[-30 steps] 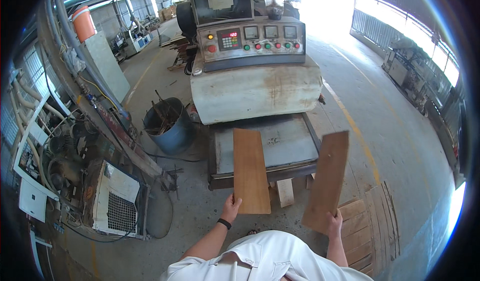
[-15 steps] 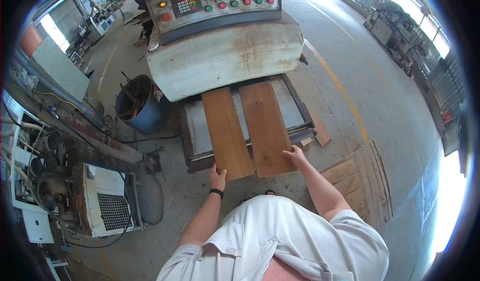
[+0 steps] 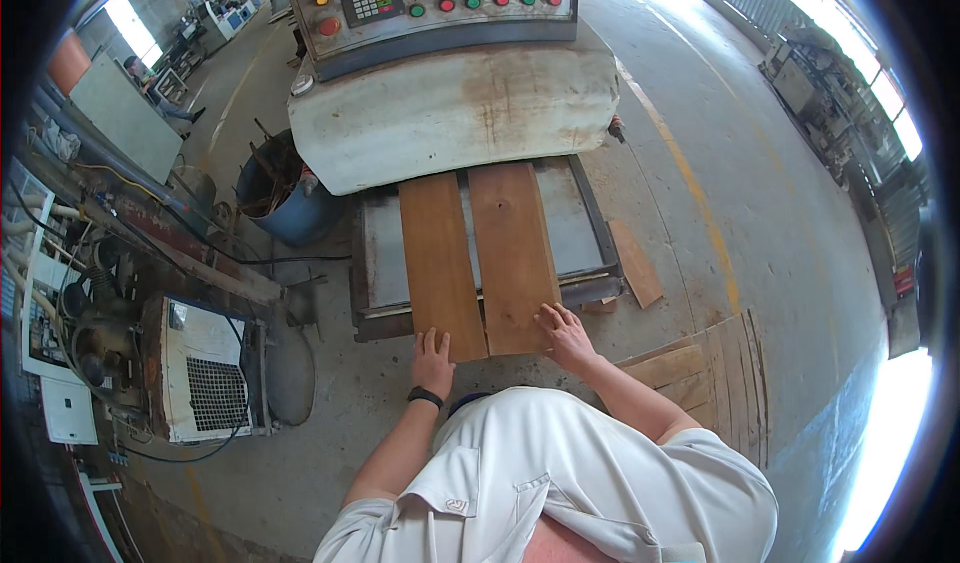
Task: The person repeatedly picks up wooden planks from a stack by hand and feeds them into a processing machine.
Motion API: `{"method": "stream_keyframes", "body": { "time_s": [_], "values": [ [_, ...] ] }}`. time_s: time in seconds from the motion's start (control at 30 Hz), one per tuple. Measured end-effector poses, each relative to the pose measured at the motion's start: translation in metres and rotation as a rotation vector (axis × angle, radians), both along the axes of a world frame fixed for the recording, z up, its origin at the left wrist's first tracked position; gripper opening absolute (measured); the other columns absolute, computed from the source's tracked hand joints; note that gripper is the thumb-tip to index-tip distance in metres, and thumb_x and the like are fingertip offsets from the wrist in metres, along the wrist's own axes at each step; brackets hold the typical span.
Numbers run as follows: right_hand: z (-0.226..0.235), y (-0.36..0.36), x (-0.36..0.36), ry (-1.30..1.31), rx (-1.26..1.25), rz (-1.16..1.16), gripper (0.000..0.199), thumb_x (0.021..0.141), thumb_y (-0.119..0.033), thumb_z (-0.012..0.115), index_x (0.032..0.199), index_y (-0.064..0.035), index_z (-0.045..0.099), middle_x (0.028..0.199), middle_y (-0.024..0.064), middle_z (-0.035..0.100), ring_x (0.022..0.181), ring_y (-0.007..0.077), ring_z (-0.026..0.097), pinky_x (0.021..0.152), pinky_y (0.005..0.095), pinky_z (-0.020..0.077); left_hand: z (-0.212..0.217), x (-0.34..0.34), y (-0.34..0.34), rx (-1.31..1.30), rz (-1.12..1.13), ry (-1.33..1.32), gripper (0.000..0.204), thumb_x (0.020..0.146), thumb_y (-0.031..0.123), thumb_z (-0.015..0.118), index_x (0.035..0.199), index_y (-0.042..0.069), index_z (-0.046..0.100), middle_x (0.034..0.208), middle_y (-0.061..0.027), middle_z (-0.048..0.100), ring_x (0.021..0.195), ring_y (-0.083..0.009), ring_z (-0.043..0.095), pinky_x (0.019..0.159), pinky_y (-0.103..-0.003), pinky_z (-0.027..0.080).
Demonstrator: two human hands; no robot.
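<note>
Two flat brown boards lie side by side on the machine's pale feed bed (image 3: 384, 253). Their far ends pass beneath the machine's white hood (image 3: 450, 113), where they are hidden. Spread fingers of my left hand (image 3: 432, 365) rest at the near left corner of the left board (image 3: 440, 263). My right hand (image 3: 567, 339) has its fingers apart on the near right edge of the right board (image 3: 513, 263). A narrow gap runs between the boards, and their near ends stick out past the bed's front edge.
Above the hood is a control panel (image 3: 440, 31) with coloured buttons and dials. A blue drum (image 3: 300, 213) of scrap wood stands left. Thin wood sheets (image 3: 700, 373) and a loose piece (image 3: 636, 263) lie on the floor at right. Hoses and machinery (image 3: 205, 373) fill the left.
Both boards now lie further under the hood and closer together. My right hand has shifted left with its board, and both hands' fingers are spread more. A seated person shows at far left.
</note>
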State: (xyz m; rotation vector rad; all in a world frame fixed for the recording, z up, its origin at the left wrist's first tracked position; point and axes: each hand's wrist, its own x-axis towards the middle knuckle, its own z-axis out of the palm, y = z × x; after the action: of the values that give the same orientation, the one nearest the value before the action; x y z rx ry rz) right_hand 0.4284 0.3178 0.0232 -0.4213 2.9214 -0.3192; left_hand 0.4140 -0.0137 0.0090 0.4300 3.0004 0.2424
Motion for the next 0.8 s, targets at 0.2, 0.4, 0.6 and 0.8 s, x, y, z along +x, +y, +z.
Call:
{"method": "stream_keyframes", "body": {
  "time_s": [0.2,0.4,0.6,0.8],
  "values": [
    [0.001,0.005,-0.037,-0.046,0.022,0.017,0.088,0.074,-0.023,0.081,0.151,-0.0135,0.04,0.159,0.0131,0.029,0.148,0.0356,0.024,0.12,0.0455,0.0262,0.006,-0.031,0.01,0.042,0.03,-0.046,0.073,0.075,0.019,0.081,0.141,0.012,0.052,0.149,-0.0144,0.039,0.138,-0.0394,0.036,0.115,-0.043,0.036],
    [0.002,0.0,-0.086,-0.031,0.0,0.012,0.083,0.073,-0.02,0.081,0.147,-0.0127,0.044,0.157,0.0136,0.033,0.146,0.0365,0.027,0.119,0.0464,0.0284,0.005,-0.071,0.012,0.028,0.021,-0.009,0.071,0.075,0.02,0.082,0.139,0.012,0.053,0.145,-0.0147,0.042,0.135,-0.0387,0.038,0.113,-0.043,0.038],
    [0.007,-0.006,-0.141,0.055,-0.053,0.021,0.073,0.074,-0.015,0.078,0.141,-0.0106,0.049,0.152,0.0152,0.039,0.144,0.0373,0.032,0.116,0.0459,0.0323,0.005,-0.126,0.011,0.008,0.026,0.007,0.072,0.077,0.025,0.081,0.141,0.011,0.051,0.145,-0.0156,0.042,0.136,-0.0389,0.037,0.113,-0.044,0.039],
    [0.006,-0.021,-0.195,-0.019,-0.04,-0.038,0.086,0.066,-0.016,0.085,0.143,-0.0114,0.048,0.154,0.0135,0.037,0.146,0.0352,0.029,0.116,0.0437,0.0355,0.012,-0.18,0.003,-0.046,0.008,-0.071,0.071,0.082,0.03,0.077,0.144,0.01,0.048,0.146,-0.0171,0.041,0.137,-0.0402,0.037,0.114,-0.046,0.036]
  ]
}}
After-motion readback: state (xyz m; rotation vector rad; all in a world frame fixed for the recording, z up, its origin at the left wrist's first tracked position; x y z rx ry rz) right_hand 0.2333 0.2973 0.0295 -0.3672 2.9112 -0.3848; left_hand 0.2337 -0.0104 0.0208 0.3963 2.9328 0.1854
